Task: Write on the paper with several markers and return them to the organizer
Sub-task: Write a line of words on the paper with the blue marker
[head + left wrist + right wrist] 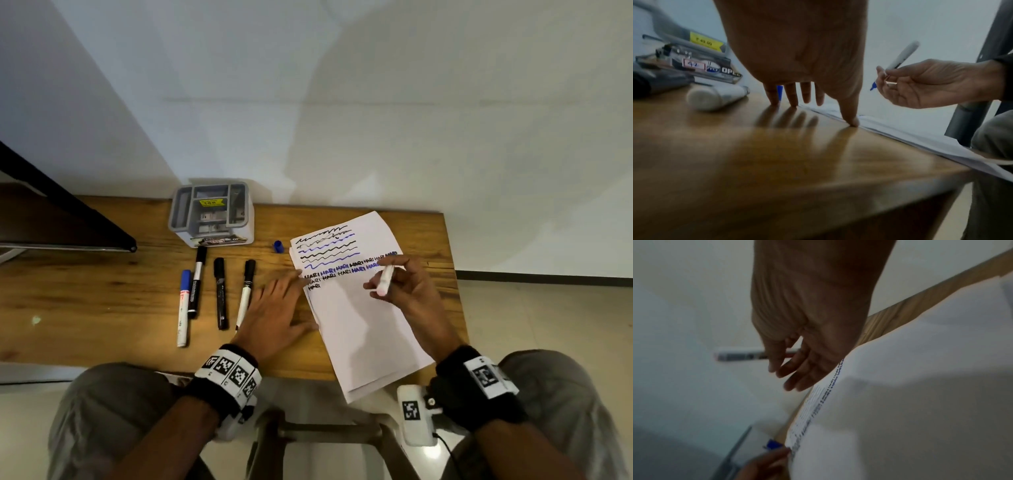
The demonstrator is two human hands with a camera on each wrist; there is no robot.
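A stack of white paper [363,329] with black and blue wavy lines and words lies on the wooden table [102,308]. My right hand [394,279] pinches an uncapped white marker [386,280] over the written lines. In the left wrist view the marker's blue tip [872,86] hangs above the sheet. My left hand [277,305] lies flat, fingers spread, with fingertips on the paper's left edge. The blue cap [278,246] stands beside the paper's top corner. Several capped markers [220,293] lie in a row left of my left hand. The grey organizer [210,212] stands behind them.
A dark slanted panel [61,219] reaches over the table's left end. The white wall rises right behind the table. The paper's near corner overhangs the front edge above my knees. Bare wood [85,325] lies left of the markers.
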